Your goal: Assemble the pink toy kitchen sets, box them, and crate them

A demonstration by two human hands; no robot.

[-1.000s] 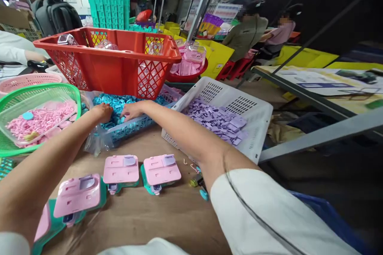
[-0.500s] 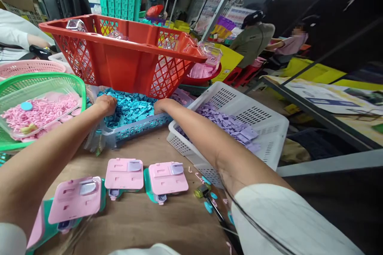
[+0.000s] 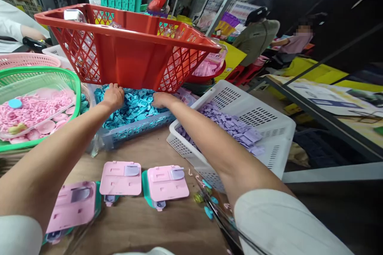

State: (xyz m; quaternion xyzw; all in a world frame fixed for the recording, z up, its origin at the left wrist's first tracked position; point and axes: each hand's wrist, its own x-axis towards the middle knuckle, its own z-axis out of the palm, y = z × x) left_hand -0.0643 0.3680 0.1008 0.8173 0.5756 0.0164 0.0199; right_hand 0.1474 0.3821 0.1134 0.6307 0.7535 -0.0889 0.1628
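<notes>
A blue plastic tray [image 3: 140,125] holds a heap of small turquoise plastic pieces [image 3: 134,105]. Over the heap's left side is my left hand [image 3: 114,96], its fingers bent and close together; whatever they grip is hidden. My right hand [image 3: 161,100] dips into the heap at the right end, fingertips out of sight among the pieces. Nearer me on the brown tabletop lie pink-lidded boxes with teal bases: a left one [image 3: 73,207], partly behind my left forearm, a middle one [image 3: 120,178] and a right one [image 3: 168,183]. Each lid carries a lilac tab.
A red basket [image 3: 128,55] with clear plastic items overhangs the tray. On the right, a white crate [image 3: 269,127] contains lilac pieces [image 3: 230,127]; at left, a green basket [image 3: 78,87] holds pink parts. A dark-handled tool [image 3: 218,215] lies among small scraps. Other people sit beyond.
My left hand has shifted slightly up and right over the turquoise pieces, its fingers now more visible. The right hand stays at the heap's right end. The view has tilted a little.
</notes>
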